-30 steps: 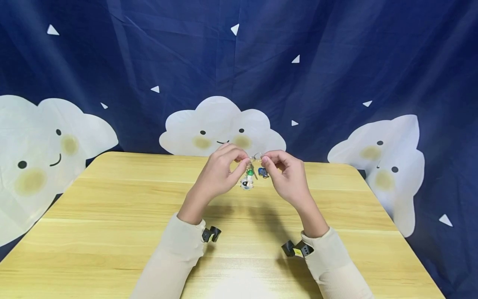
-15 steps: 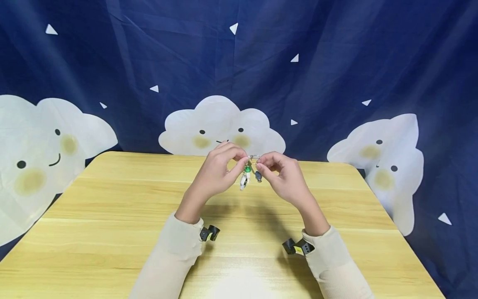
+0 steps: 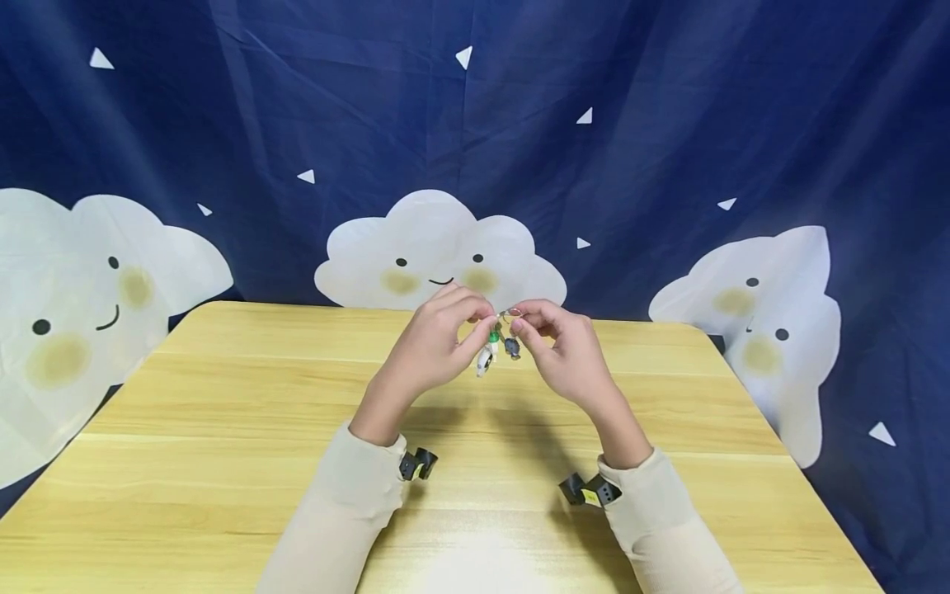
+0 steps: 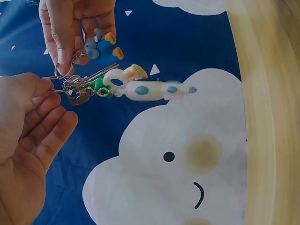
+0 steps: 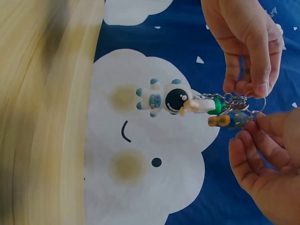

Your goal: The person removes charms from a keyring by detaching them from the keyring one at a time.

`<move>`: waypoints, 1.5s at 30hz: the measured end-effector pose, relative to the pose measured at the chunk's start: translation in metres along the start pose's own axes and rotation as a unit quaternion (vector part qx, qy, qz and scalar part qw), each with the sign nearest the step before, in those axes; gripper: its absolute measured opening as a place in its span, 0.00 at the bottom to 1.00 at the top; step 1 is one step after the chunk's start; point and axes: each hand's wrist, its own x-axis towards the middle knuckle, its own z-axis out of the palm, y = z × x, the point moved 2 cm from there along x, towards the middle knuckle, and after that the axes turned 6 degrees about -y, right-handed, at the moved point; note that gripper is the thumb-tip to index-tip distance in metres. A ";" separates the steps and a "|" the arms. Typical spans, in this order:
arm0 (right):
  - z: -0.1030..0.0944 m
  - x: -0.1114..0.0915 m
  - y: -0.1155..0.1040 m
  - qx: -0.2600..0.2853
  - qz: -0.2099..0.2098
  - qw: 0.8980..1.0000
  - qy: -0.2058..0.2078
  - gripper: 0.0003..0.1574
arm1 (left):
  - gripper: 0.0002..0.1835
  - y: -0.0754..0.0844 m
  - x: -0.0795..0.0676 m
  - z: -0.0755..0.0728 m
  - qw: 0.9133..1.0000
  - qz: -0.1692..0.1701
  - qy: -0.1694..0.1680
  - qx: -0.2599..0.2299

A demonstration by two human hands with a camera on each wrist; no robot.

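Above the table, both hands hold a bunch of keychain charms on a metal key ring [image 5: 264, 104]. My left hand [image 3: 434, 342] pinches the ring from the left with thumb and forefinger. My right hand [image 3: 567, 351] pinches the small chain of a blue charm [image 4: 101, 49] with orange feet, close to the ring. A white astronaut charm [image 5: 164, 99] dangles from the bunch, along with a white-and-green charm [image 5: 209, 107]. In the left wrist view, metal keys [image 4: 100, 74] lie among the chains. Fingertips partly hide where the blue charm joins the ring.
A light wooden table [image 3: 245, 396] lies beneath the hands. Behind it hangs a dark blue curtain [image 3: 386, 99] printed with white clouds and small triangles. A black wrist camera [image 3: 417, 464] sits on the left cuff, another wrist camera [image 3: 590, 492] on the right cuff.
The right hand has shifted slightly left, towards the left hand. The ring has turned between the fingers, and the hanging charms have swung and twisted. The left hand stays nearly in place.
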 end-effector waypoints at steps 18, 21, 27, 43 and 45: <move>-0.003 -0.001 -0.004 -0.030 -0.110 0.986 0.122 0.04 | 0.03 0.004 0.002 -0.001 0.994 0.015 0.051 -0.100; -0.002 -0.001 -0.005 -0.032 -0.111 0.986 0.116 0.04 | 0.03 0.004 0.002 -0.001 0.992 0.012 0.055 -0.115; -0.003 -0.001 -0.005 -0.024 -0.108 0.986 0.126 0.04 | 0.04 0.002 0.001 0.002 0.996 -0.004 0.043 -0.078; -0.001 -0.002 -0.006 -0.050 -0.138 0.982 0.119 0.04 | 0.09 0.011 0.000 0.009 0.985 0.032 0.044 0.162; -0.001 -0.002 -0.007 -0.052 -0.137 0.982 0.116 0.04 | 0.09 0.011 0.000 0.009 0.983 0.035 0.045 0.177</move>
